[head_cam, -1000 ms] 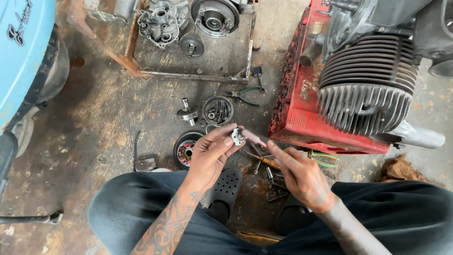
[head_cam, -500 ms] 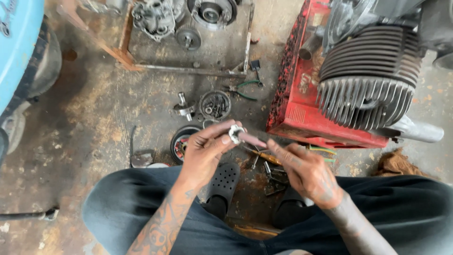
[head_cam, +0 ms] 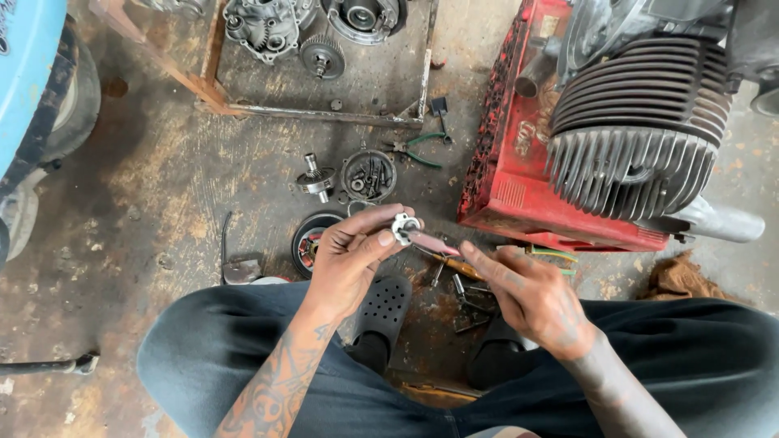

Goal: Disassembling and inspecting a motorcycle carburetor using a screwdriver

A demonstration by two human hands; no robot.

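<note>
- Blue painted bodywork (head_cam: pixel 28 73) fills the far left corner, with a dark tyre (head_cam: pixel 77 89) tucked against it; a scrap of dark lettering shows at its top edge.
- Rusty metal frame (head_cam: pixel 213 81) lies far and left of centre, enclosing grey engine cases and a gear (head_cam: pixel 322 57) on stained concrete.
- Nearer, a short geared shaft (head_cam: pixel 315 178) stands beside a round dish of small bolts (head_cam: pixel 368 174); green-handled pliers (head_cam: pixel 418 148) lie just right of the dish.
- Left hand (head_cam: pixel 349 259) is closed in a pinch, thumb and fingertips grasping a small silver toothed part (head_cam: pixel 403 227), held above a round red-and-black disc (head_cam: pixel 312 239) on the floor.
- Thin pinkish tool (head_cam: pixel 434 242) runs from that part to the right hand (head_cam: pixel 531 296), which grips it with fingers curled; its tip touches the part.
- Both hands sit between the person's knees, above black perforated clogs (head_cam: pixel 381 312).
- Red metal box (head_cam: pixel 519 178) stands far right, paint chipped, with a pale raised emblem on its side; a grey finned engine cylinder (head_cam: pixel 641 138) rests on it.
</note>
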